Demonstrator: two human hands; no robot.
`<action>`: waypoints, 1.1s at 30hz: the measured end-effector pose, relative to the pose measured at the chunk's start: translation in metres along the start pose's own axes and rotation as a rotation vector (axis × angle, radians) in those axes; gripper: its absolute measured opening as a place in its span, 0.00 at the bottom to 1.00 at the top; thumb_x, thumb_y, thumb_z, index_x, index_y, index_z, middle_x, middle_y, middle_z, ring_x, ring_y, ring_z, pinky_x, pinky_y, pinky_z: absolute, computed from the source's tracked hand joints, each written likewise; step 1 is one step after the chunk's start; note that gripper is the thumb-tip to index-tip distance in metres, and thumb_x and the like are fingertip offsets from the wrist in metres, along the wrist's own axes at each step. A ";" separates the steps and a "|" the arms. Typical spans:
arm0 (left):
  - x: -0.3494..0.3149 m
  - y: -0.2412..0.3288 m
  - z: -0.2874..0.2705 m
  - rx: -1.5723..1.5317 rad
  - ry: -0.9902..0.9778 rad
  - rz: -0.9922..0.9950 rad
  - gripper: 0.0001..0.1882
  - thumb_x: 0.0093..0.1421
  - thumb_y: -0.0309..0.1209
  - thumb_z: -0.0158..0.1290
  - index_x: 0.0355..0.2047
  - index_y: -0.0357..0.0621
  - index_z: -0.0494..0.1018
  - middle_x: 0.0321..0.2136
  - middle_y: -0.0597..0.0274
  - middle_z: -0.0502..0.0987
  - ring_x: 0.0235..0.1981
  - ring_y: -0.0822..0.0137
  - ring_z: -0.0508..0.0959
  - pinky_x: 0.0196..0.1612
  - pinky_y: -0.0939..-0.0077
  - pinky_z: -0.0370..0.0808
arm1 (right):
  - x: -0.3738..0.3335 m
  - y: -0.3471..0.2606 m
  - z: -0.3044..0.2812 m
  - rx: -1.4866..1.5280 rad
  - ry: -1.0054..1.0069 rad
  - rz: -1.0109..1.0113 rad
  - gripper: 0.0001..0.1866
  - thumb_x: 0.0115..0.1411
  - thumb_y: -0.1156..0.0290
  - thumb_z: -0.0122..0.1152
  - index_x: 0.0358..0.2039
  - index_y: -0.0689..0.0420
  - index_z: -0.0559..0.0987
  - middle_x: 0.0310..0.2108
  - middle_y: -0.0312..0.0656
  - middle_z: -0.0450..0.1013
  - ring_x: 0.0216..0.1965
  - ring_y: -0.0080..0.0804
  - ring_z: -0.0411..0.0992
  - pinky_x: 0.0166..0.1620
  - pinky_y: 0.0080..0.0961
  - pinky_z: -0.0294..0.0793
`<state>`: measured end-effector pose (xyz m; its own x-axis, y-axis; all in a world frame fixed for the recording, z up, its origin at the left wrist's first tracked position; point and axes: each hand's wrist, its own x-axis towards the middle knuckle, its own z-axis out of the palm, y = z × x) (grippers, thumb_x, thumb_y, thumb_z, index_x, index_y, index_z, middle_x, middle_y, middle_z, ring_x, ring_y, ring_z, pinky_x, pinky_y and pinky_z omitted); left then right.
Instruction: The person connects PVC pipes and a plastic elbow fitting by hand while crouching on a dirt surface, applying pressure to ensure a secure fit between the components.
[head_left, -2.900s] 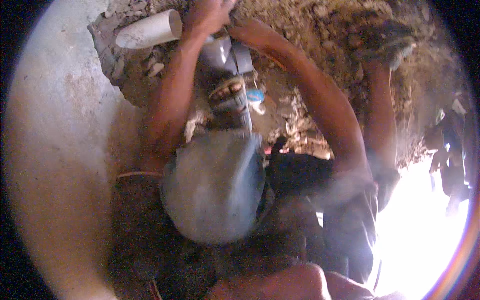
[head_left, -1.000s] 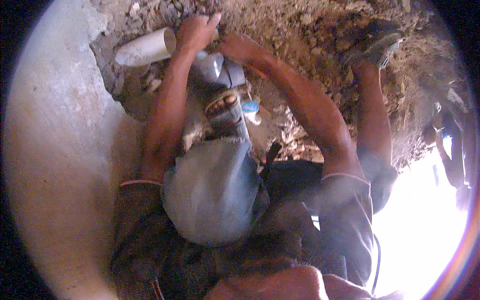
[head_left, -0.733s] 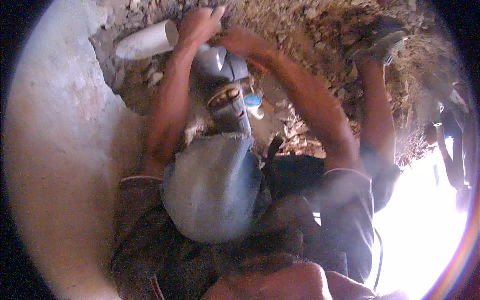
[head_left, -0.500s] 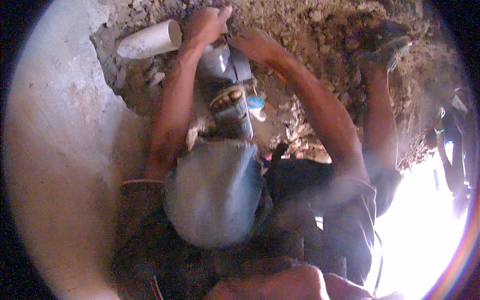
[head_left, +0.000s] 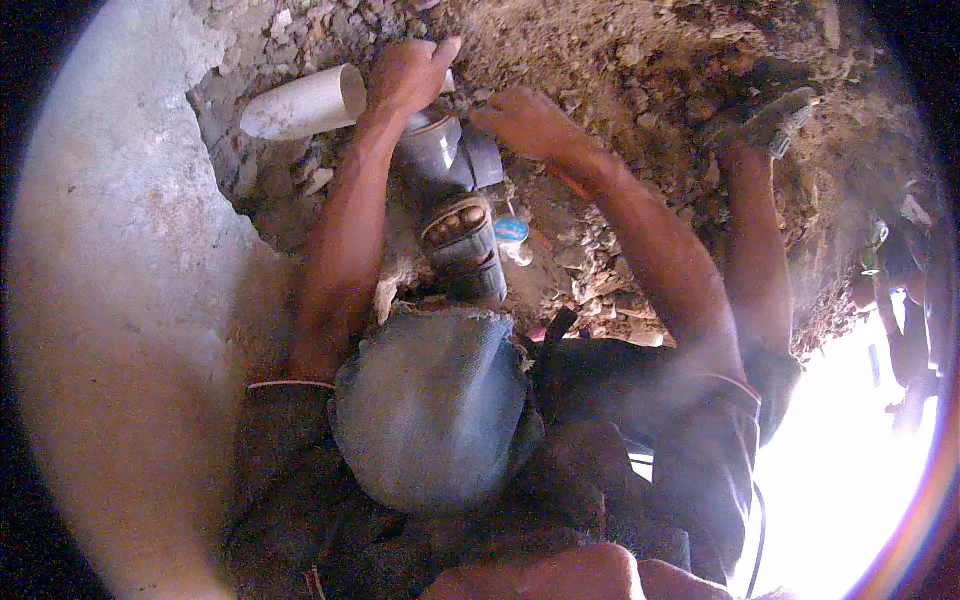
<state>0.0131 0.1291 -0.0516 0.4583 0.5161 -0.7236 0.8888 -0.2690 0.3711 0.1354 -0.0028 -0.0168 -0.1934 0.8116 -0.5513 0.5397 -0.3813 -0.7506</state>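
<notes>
My left hand [head_left: 408, 78] is closed, thumb stretched out, above a dark grey pipe fitting [head_left: 428, 150]. Whatever its curled fingers hold is hidden; a short whitish piece [head_left: 447, 82] shows beside them. My right hand [head_left: 525, 122] has its fingers bent together just right of the fitting's upper end, and I cannot make out anything in them. A white plastic pipe [head_left: 300, 104] lies on the rubble left of my left hand, its open end toward my wrist. Below the fitting is my sandalled foot [head_left: 458, 225].
A rough-edged plastered wall [head_left: 130, 260] rises on the left. A small container with a blue top [head_left: 511, 230] stands right of the foot. Stones and loose soil [head_left: 640, 120] cover the ground. Another shoe [head_left: 785, 118] is at the upper right, with bright light below.
The view has shifted, so everything sits lower in the picture. My right hand has drawn slightly back from my left, and the gap between them is wider.
</notes>
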 end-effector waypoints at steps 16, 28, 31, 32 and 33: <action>-0.009 0.026 -0.022 -0.013 0.051 0.091 0.36 0.57 0.60 0.38 0.24 0.35 0.75 0.24 0.39 0.75 0.28 0.44 0.76 0.38 0.55 0.70 | 0.016 0.022 0.015 -0.120 -0.110 0.054 0.18 0.58 0.61 0.42 0.35 0.61 0.75 0.27 0.53 0.74 0.29 0.51 0.73 0.34 0.42 0.72; -0.016 0.008 -0.007 -0.018 -0.031 -0.057 0.32 0.59 0.55 0.38 0.25 0.37 0.77 0.29 0.40 0.75 0.32 0.43 0.76 0.39 0.54 0.70 | -0.006 0.000 0.018 -0.250 -0.101 -0.026 0.16 0.56 0.61 0.46 0.29 0.60 0.77 0.28 0.53 0.72 0.35 0.49 0.72 0.38 0.41 0.71; -0.010 0.020 -0.007 -0.035 0.075 0.056 0.33 0.59 0.56 0.37 0.24 0.36 0.76 0.25 0.39 0.75 0.27 0.42 0.75 0.36 0.51 0.69 | 0.007 0.001 0.007 -0.026 -0.203 0.074 0.20 0.58 0.57 0.44 0.32 0.62 0.77 0.31 0.57 0.73 0.34 0.55 0.72 0.40 0.43 0.71; -0.007 0.013 -0.004 -0.043 0.101 0.121 0.34 0.58 0.57 0.38 0.24 0.36 0.76 0.24 0.41 0.75 0.26 0.43 0.75 0.35 0.53 0.69 | 0.026 -0.006 -0.004 0.076 -0.187 0.216 0.21 0.58 0.56 0.44 0.32 0.62 0.76 0.31 0.59 0.73 0.33 0.56 0.72 0.40 0.43 0.71; -0.007 -0.003 0.003 -0.050 0.126 0.186 0.35 0.58 0.59 0.38 0.23 0.35 0.75 0.23 0.42 0.75 0.26 0.43 0.75 0.35 0.54 0.70 | 0.027 -0.013 0.011 0.135 -0.026 0.310 0.23 0.57 0.54 0.46 0.33 0.63 0.76 0.29 0.59 0.73 0.33 0.56 0.72 0.40 0.44 0.71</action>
<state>0.0072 0.1232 -0.0495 0.6084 0.5596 -0.5628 0.7865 -0.3302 0.5219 0.1145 0.0195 -0.0263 -0.0591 0.6371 -0.7685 0.4629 -0.6646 -0.5865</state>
